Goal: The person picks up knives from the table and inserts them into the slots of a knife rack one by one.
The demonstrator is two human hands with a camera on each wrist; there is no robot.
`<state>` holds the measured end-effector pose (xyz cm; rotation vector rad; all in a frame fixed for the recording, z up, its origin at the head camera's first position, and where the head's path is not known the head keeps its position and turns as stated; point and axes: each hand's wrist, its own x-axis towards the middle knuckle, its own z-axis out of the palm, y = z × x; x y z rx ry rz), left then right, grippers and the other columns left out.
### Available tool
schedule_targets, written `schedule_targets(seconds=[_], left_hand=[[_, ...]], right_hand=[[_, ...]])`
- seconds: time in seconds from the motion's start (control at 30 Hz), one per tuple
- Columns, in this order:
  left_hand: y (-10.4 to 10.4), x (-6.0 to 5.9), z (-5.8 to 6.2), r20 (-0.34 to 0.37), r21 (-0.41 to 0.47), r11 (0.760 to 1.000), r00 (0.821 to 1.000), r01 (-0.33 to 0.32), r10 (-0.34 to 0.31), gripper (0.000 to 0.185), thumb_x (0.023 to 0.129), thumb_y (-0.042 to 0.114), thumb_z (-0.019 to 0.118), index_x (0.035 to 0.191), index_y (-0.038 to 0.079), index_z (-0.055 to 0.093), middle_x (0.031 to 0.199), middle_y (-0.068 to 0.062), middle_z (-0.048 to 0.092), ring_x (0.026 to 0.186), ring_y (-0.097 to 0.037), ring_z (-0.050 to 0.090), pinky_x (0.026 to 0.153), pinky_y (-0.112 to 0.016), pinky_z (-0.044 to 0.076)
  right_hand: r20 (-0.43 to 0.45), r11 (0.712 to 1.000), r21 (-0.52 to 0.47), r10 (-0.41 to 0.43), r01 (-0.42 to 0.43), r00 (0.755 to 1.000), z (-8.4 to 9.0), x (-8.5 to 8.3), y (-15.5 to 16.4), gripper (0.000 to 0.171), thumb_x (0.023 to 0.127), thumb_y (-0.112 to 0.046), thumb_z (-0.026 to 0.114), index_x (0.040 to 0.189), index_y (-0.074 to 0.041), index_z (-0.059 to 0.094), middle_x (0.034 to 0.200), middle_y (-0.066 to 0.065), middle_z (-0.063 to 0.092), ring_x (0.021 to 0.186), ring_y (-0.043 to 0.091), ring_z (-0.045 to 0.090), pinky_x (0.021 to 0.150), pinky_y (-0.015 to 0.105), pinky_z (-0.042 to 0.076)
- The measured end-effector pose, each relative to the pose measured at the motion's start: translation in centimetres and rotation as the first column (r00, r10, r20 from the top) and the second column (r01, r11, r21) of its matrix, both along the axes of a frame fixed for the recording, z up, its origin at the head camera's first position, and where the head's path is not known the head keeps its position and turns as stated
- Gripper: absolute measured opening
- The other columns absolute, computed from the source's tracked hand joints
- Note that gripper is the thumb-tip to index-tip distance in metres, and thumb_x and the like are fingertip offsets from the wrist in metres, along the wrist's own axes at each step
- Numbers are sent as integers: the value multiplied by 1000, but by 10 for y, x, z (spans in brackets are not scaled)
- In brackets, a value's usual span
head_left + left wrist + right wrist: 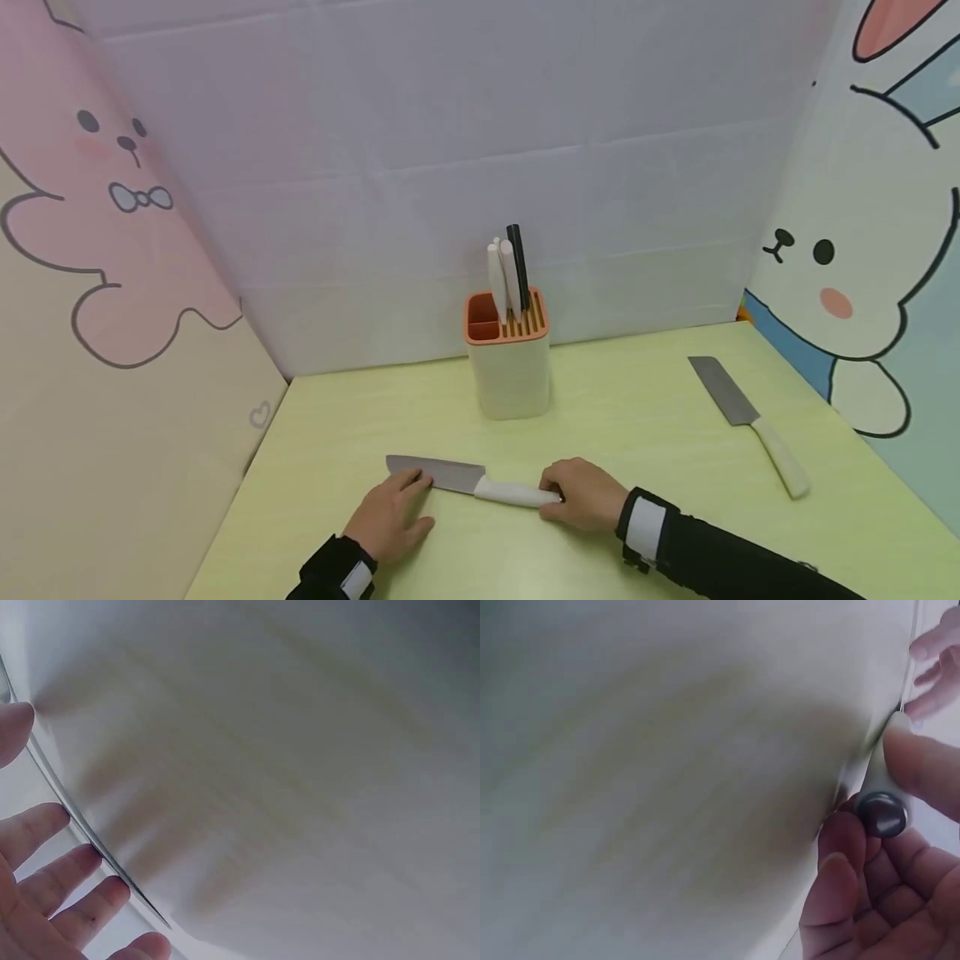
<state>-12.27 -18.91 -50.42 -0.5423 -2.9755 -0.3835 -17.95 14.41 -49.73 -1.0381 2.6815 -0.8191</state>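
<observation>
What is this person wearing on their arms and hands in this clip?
Both hands are bare, with no gloves or rings visible. The left hand and the right hand come out of black long sleeves. Each wrist carries a black strap with a white rectangular panel, the left wrist band and the right wrist band.
</observation>
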Motion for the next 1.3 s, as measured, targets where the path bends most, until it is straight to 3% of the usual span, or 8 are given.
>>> schedule_targets(seconds=[0.43, 0.67, 0.83, 0.97, 1.03, 1.13, 1.2, 1.3], left_hand=[[10, -1, 6, 61, -19, 998, 996, 67, -65, 54, 86, 32, 71, 130, 1, 59, 137, -18, 52, 124, -42, 49, 102, -51, 41], [11, -1, 4, 74, -10, 998, 995, 62, -61, 53, 87, 32, 71, 129, 1, 60, 136, -19, 52, 125, -43, 48, 103, -53, 39], [10, -3, 0, 88, 33, 999, 996, 6, -8, 50, 88, 33, 69, 128, 4, 60, 134, -19, 54, 123, -39, 50, 102, -52, 41], [15, -6, 7, 72, 175, 983, 997, -45, 33, 46, 90, 30, 67, 127, 4, 61, 127, -17, 59, 118, -36, 55, 98, -51, 45], [20, -8, 12, 75, 281, 957, 996, -77, 58, 45, 92, 29, 66, 128, 3, 60, 125, -15, 61, 115, -34, 57, 94, -50, 47], [29, -12, 20, 130, 459, 871, 983, -173, 127, 45, 93, 27, 65, 130, 2, 57, 123, -14, 61, 111, -31, 59, 90, -47, 50], [35, -15, 24, 204, 557, 779, 957, -286, 205, 47, 94, 27, 64, 132, 1, 54, 123, -14, 61, 109, -29, 59, 88, -44, 52], [43, -20, 28, 355, 680, 573, 889, -458, 289, 53, 94, 30, 64, 134, -2, 49, 121, -16, 58, 106, -28, 58, 87, -40, 52]], right_hand=[[149, 997, -66, -21, 31, 989, 1, 0, 68, 15, 82, -35, 76, 86, -25, 65, 74, -15, 54, 64, 2, 47, 57, 22, 42], [233, 995, -95, -5, 28, 972, 2, -1, 99, 17, 83, -38, 75, 88, -24, 65, 73, -12, 56, 64, 2, 48, 55, 21, 42], [320, 984, -173, 17, 40, 947, 2, -2, 112, 18, 87, -33, 71, 93, -18, 65, 76, -8, 60, 65, 4, 50, 56, 22, 43], [467, 946, -308, 52, 107, 883, 3, -2, 116, 24, 93, -27, 64, 101, -5, 62, 81, 3, 65, 67, 8, 54, 58, 22, 47], [553, 899, -399, 78, 181, 830, 6, 0, 117, 30, 96, -24, 60, 106, 4, 58, 88, 11, 66, 73, 11, 58, 63, 24, 52], [621, 820, -495, 102, 288, 777, 12, 2, 117, 39, 99, -23, 55, 113, 13, 49, 97, 22, 65, 82, 17, 62, 73, 30, 56], [636, 786, -523, 103, 329, 765, 17, 4, 118, 43, 100, -24, 54, 115, 15, 46, 102, 26, 63, 88, 19, 64, 78, 33, 57], [644, 772, -534, 106, 346, 758, 24, 8, 120, 45, 100, -25, 53, 118, 15, 44, 106, 28, 62, 91, 20, 64, 83, 37, 56]])
